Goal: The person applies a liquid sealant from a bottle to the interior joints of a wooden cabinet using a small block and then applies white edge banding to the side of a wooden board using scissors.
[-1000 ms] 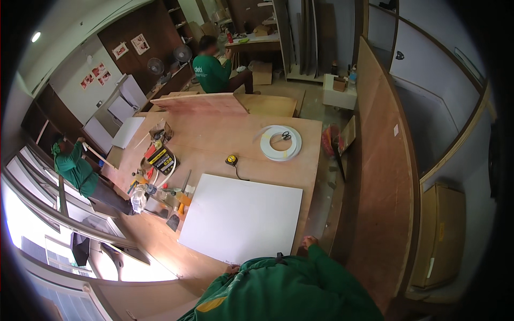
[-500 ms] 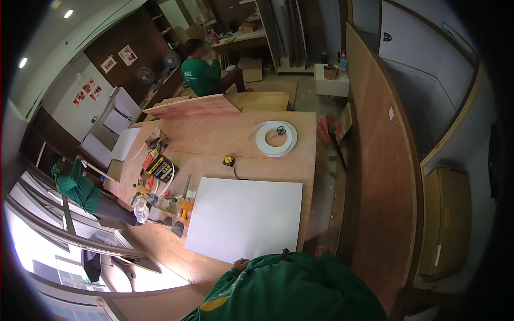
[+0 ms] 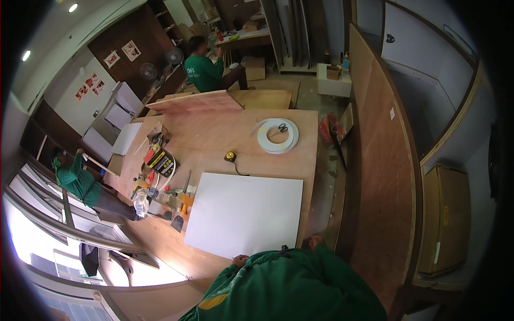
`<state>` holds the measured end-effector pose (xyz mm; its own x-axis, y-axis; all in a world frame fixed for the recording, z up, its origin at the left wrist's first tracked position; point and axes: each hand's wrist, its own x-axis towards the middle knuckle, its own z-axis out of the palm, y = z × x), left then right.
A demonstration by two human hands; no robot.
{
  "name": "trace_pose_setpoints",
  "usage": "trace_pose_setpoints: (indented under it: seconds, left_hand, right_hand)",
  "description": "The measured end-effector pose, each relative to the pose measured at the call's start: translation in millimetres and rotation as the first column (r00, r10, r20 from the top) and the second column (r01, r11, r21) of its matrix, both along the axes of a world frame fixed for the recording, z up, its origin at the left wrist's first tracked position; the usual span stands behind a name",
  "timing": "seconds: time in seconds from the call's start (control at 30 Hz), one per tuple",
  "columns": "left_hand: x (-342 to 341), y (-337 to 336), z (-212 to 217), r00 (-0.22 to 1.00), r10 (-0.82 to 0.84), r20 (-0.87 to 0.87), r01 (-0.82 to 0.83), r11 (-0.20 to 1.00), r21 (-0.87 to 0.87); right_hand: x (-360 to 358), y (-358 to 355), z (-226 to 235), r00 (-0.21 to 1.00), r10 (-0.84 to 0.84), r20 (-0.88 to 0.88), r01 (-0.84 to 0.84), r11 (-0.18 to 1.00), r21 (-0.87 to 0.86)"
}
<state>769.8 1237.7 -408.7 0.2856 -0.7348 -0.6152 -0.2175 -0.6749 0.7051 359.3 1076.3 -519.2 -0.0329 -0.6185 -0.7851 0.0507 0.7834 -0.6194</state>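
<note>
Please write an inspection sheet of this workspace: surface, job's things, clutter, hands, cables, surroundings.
Surface: plywood table, mostly bare at the far end.
Job's things: white panel lies flat at the near edge.
Clutter: tools and a bottle in a heap along the left side; tape measure; white coil with scissors on it.
Hands: left hand at the panel's near edge; right hand by its near right corner; grip cannot be told.
Cables: nothing seen.
Surroundings: tall plywood sheet on the right; two other persons, one seated far off, one at the left.
</note>
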Motion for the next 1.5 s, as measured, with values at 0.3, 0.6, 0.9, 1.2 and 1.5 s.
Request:
trace_pose_setpoints:
  seconds: [0.3,0.6,0.9,1.2,1.5]
  left_hand:
    - [-1.9,-0.1,6.1,0.999,-0.016,-0.03,0.016,1.0,0.001]
    - [2.2,-5.2,0.4,0.997,-0.071,-0.015,0.071,0.997,0.026]
    - [2.1,-1.4,-5.9,0.993,-0.119,0.016,0.119,0.993,-0.009]
    - [2.7,-1.3,-12.6,0.988,-0.148,0.039,0.149,0.989,-0.024]
    - [0.5,0.0,-2.6,0.987,-0.157,0.029,0.157,0.988,0.01]
  right_hand:
    - [-4.6,14.0,7.9,0.994,0.062,-0.085,-0.058,0.997,0.051]
    - [-22.2,30.6,30.3,0.995,0.028,-0.099,-0.02,0.996,0.082]
    - [-18.3,33.3,28.5,0.994,0.023,-0.108,-0.018,0.998,0.055]
    - [-19.1,34.3,50.7,0.986,0.058,-0.157,-0.049,0.997,0.058]
    - [-20.5,34.3,35.2,0.993,0.048,-0.106,-0.037,0.995,0.096]
